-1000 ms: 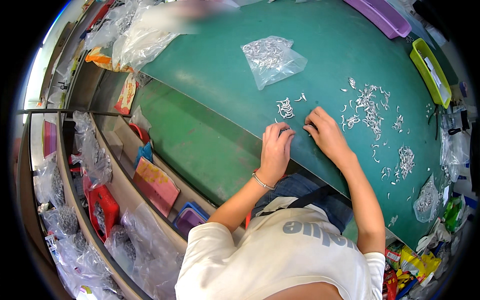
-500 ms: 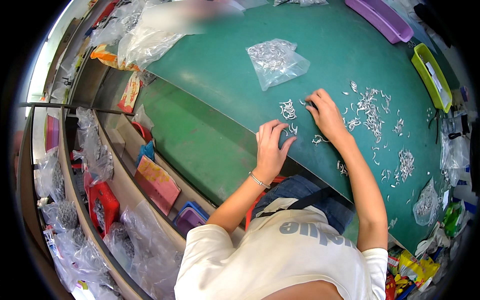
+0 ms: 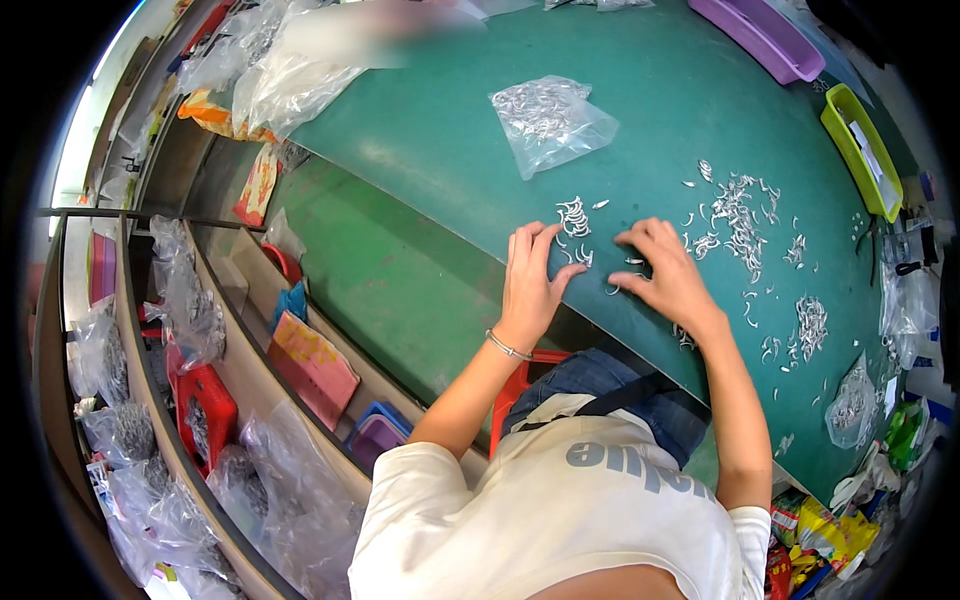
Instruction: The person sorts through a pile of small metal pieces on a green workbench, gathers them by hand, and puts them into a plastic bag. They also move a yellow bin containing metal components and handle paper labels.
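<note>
Green table below: we spread our left hand beside silver bits, our right hand around one.

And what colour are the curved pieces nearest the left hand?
Silver; the curved pieces show best in the head view.

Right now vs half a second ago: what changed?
Right hand moved down and right in the view, thumb and fingers now apart around a small metal piece. Left hand shifted slightly left and up, also open. Can't tell whether anything was released. Bagged pieces and large loose pile stayed put.
</note>
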Motion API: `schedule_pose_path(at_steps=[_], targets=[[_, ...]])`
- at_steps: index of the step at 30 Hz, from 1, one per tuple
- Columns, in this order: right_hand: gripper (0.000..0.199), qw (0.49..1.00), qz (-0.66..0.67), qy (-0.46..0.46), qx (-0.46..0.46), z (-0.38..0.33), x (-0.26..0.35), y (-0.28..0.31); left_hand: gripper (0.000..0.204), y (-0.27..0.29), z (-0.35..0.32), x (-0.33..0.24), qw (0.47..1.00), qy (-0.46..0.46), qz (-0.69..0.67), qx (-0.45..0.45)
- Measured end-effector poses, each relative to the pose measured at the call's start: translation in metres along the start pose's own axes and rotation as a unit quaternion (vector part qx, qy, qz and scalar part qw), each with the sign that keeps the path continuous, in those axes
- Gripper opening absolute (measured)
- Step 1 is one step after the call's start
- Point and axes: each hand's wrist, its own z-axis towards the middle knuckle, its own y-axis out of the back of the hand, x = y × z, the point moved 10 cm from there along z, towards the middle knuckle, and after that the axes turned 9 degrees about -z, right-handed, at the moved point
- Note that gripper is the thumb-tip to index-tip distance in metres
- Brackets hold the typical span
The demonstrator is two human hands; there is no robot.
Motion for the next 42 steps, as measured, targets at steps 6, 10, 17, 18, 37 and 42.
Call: schedule_pose_path(at_steps=[6,10,17,18,37,42], targets=[[0.024,0.987,0.087,-0.065,0.122,-0.029,-0.009,-0.021,0.046,-0.007,0.001,0.014,0.999,0.015,-0.030,0.039],[0.020,0.996,0.079,-0.040,0.011,-0.026,-0.006,0.006,0.040,-0.009,-0.002,-0.006,0.998,-0.014,-0.041,0.038],[0.011,0.997,0.072,0.010,0.040,-0.047,-0.008,0.005,0.045,-0.073,-0.050,-0.057,0.975,-0.015,-0.117,0.186],[0.011,0.996,0.078,-0.001,0.048,-0.048,-0.008,0.004,0.053,-0.081,-0.062,-0.055,0.972,-0.033,-0.111,0.205],[0.039,0.990,-0.077,-0.093,-0.070,-0.120,-0.004,0.037,0.062,-0.109,-0.073,-0.070,0.905,0.113,-0.389,0.128],[0.025,0.988,-0.062,-0.079,-0.117,-0.116,-0.009,0.020,0.063,-0.097,-0.070,-0.063,0.920,0.118,-0.356,0.111]])
